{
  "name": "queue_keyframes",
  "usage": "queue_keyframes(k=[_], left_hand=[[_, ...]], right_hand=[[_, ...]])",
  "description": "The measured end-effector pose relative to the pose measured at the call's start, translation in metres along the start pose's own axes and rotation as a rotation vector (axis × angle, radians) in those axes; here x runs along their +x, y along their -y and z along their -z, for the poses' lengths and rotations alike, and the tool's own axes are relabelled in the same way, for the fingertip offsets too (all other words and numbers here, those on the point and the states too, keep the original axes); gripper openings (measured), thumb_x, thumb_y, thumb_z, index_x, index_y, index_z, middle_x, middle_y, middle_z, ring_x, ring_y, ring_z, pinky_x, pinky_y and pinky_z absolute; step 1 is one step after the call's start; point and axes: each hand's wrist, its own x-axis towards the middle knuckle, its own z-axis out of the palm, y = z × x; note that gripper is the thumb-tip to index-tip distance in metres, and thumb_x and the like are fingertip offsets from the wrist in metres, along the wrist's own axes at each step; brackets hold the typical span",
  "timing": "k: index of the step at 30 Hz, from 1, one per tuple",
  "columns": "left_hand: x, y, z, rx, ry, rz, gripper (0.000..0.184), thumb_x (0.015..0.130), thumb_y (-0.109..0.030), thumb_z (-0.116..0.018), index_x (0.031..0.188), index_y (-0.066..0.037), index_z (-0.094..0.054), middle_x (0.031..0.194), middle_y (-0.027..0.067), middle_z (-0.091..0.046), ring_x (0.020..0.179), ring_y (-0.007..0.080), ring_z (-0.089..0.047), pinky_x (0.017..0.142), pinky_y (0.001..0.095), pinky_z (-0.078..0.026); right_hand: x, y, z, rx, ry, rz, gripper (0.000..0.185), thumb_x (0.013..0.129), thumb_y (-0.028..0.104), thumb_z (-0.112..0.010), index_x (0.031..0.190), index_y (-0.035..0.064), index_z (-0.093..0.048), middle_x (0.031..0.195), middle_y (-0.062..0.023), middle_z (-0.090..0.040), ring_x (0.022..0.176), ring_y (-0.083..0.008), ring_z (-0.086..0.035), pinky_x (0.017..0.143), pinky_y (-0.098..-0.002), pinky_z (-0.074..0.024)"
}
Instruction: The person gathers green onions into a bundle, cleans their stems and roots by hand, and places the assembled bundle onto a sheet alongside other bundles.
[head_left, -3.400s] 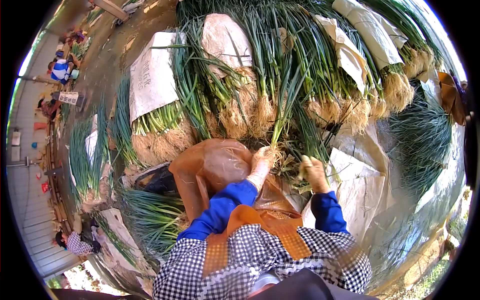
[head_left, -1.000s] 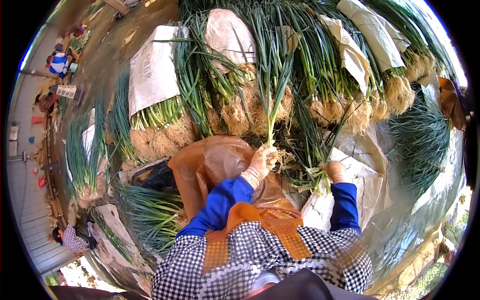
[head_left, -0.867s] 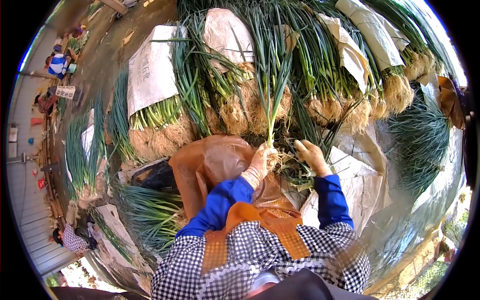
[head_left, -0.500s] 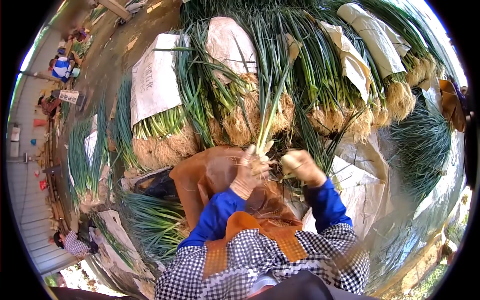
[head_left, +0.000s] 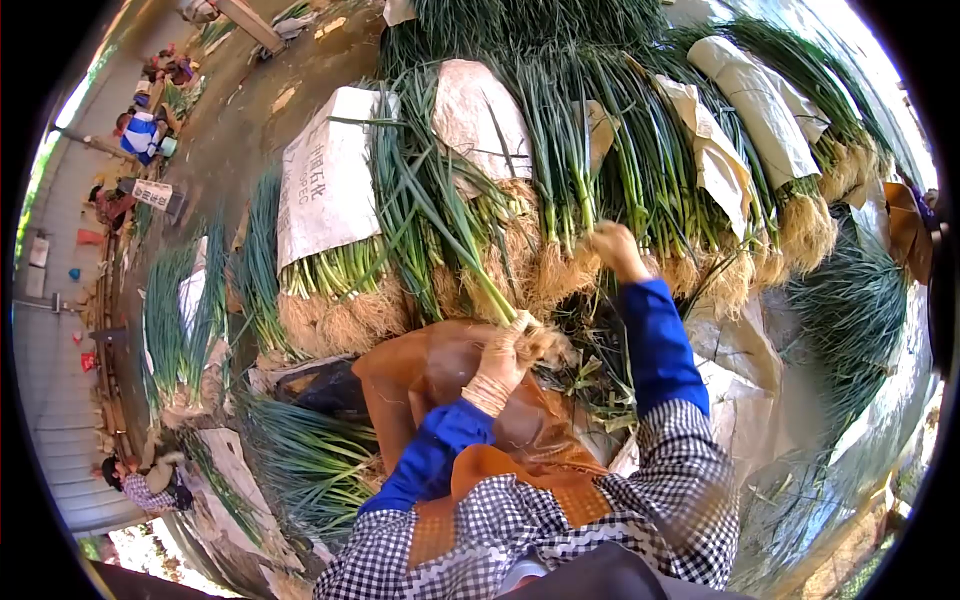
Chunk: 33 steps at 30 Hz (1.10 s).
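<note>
The left hand (head_left: 502, 358) is holding a small bunch of green onions (head_left: 487, 285) low down, just above its shaggy roots (head_left: 545, 346). The left fingers are closing around the stems. The bunch is leaning, with its roots hanging over the brown apron (head_left: 425, 365) and its long leaves reaching up and to the left, over the big row of green onions (head_left: 650, 150). The right hand (head_left: 617, 252) is reaching farther out, to the low end of that row. Its fingers are curling in by the pale stems and roots there, but I cannot tell if they are pinching anything. The two hands are staying apart.

The big row is lying with its leaves pointing away and its tan roots facing the person. A white sack with printing (head_left: 325, 180), a pinkish sack (head_left: 480, 115) and a rolled pale sack (head_left: 750, 105) are covering parts of the onions. Torn leaf bits (head_left: 598, 385) are lying in a messy heap below the right hand. A crumpled sack (head_left: 750, 400) is lying just right of the heap. One pile of green onions (head_left: 305, 445) is resting left of the apron, and another leafy pile (head_left: 845, 320) is spreading out on the far right side. At the lower left, another person in a checked top (head_left: 150, 488) is working near a long pale sheet (head_left: 240, 480).
</note>
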Motion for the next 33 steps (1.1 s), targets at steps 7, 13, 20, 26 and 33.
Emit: queue_keyframes(k=[7,13,20,26,33], left_hand=[[0.003,0.080,0.019,0.302,-0.109,0.188,0.014,0.073,0.002,-0.065,0.079,-0.007,-0.056,0.079,0.0003,-0.059,0.072,0.0144,-0.058,0.069,0.0256,-0.048],[0.016,0.100,0.058,0.721,-0.240,-0.117,0.015,0.072,0.004,-0.064,0.080,-0.005,-0.055,0.073,0.0022,-0.055,0.067,0.0139,-0.053,0.062,0.0265,-0.046],[0.021,0.083,0.067,0.334,-0.219,-0.069,0.017,0.075,0.005,-0.061,0.090,0.000,-0.055,0.081,0.0101,-0.062,0.070,0.0179,-0.062,0.061,0.0267,-0.053],[0.011,0.083,0.060,0.373,-0.153,0.043,0.023,0.074,0.008,-0.059,0.094,-0.001,-0.054,0.081,0.0096,-0.061,0.070,0.0182,-0.061,0.061,0.0269,-0.052],[0.002,0.067,0.040,0.051,-0.011,0.269,0.021,0.083,-0.004,-0.054,0.103,0.004,-0.056,0.091,0.0143,-0.063,0.077,0.0229,-0.063,0.071,0.0327,-0.053]], right_hand=[[-0.182,-0.015,-0.024,1.067,0.556,-0.207,0.040,0.085,0.019,-0.056,0.120,0.0012,-0.052,0.108,-0.0047,-0.059,0.098,-0.0128,-0.055,0.091,-0.0281,-0.0400],[-0.173,0.024,-0.046,-0.323,-0.090,0.248,0.032,0.084,0.030,-0.054,0.065,0.0052,-0.053,0.065,-0.0153,-0.056,0.063,-0.0339,-0.056,0.055,-0.0400,-0.0443],[-0.246,-0.011,0.029,0.159,0.031,-0.049,0.033,0.089,0.028,-0.053,0.065,0.0070,-0.049,0.060,0.0001,-0.051,0.048,-0.0133,-0.046,0.045,-0.0262,-0.0407],[-0.188,-0.035,-0.015,-0.017,0.095,0.094,0.039,0.091,0.040,-0.045,0.087,0.0046,-0.061,0.065,-0.0054,-0.057,0.056,-0.0131,-0.053,0.054,-0.0238,-0.0419],[-0.126,-0.003,-0.079,1.647,0.360,-0.422,0.039,0.090,0.043,-0.048,0.090,0.0055,-0.057,0.057,0.0034,-0.044,0.047,-0.0087,-0.038,0.044,-0.0216,-0.0332]])
